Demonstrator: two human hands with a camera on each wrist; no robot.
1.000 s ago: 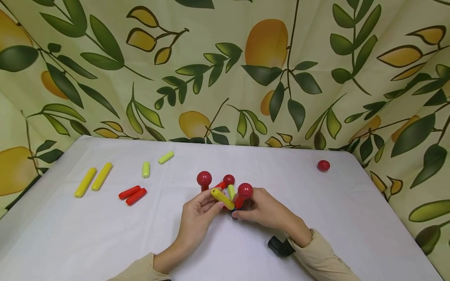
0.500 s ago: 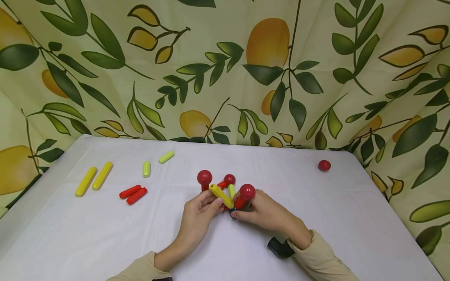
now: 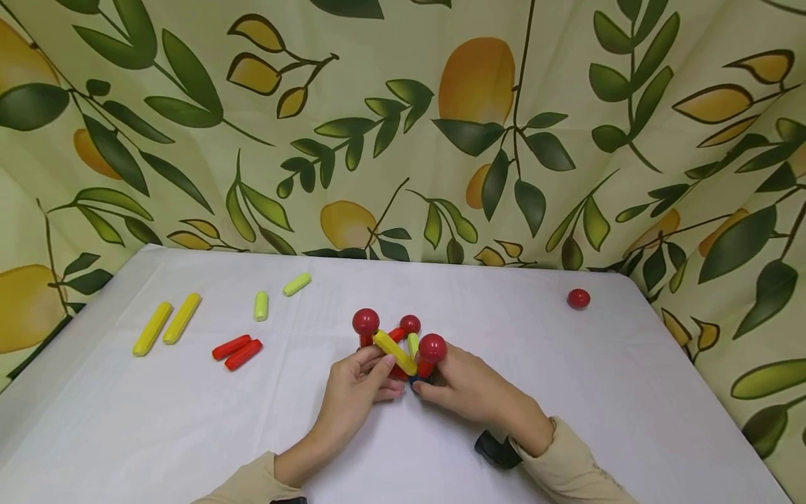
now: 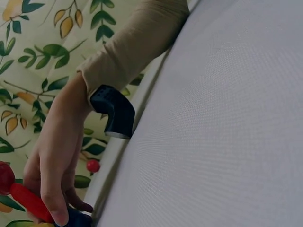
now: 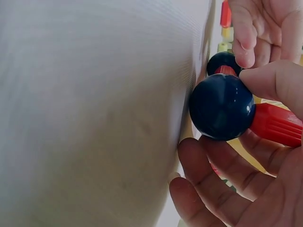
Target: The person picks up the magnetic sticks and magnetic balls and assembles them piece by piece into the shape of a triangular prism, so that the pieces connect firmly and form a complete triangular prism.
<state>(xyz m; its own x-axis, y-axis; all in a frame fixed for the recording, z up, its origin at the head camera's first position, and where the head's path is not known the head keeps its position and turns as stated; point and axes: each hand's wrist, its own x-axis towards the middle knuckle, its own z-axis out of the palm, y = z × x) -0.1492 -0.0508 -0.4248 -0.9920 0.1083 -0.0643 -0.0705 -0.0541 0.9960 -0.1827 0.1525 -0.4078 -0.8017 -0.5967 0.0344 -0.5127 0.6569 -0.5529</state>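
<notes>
Both hands hold a ball-and-stick toy structure low over the table. My left hand (image 3: pixel 359 381) has its thumb against the yellow stick (image 3: pixel 394 352), fingers partly hidden behind it. My right hand (image 3: pixel 472 381) grips a blue ball (image 5: pixel 222 108) between thumb and fingers. A red stick (image 5: pixel 278 125) joins that ball, and a second blue ball (image 5: pixel 222 61) shows beyond it. Red balls top the structure at left (image 3: pixel 366 322), back (image 3: pixel 410 324) and right (image 3: pixel 432 348). Between them a light-green stick (image 3: pixel 413 346) is partly hidden.
Two yellow sticks (image 3: pixel 152 329) lie at far left. Nearer the hands are two red sticks (image 3: pixel 243 355) and two light-green sticks (image 3: pixel 261 306). A loose red ball (image 3: pixel 578 299) sits at back right. A patterned curtain (image 3: pixel 403 140) hangs behind the white table (image 3: pixel 157 434).
My right hand has shifted slightly down, and the right red ball has moved a little down and left. The yellow stick's upper end has moved slightly up and left. Loose pieces stay put.
</notes>
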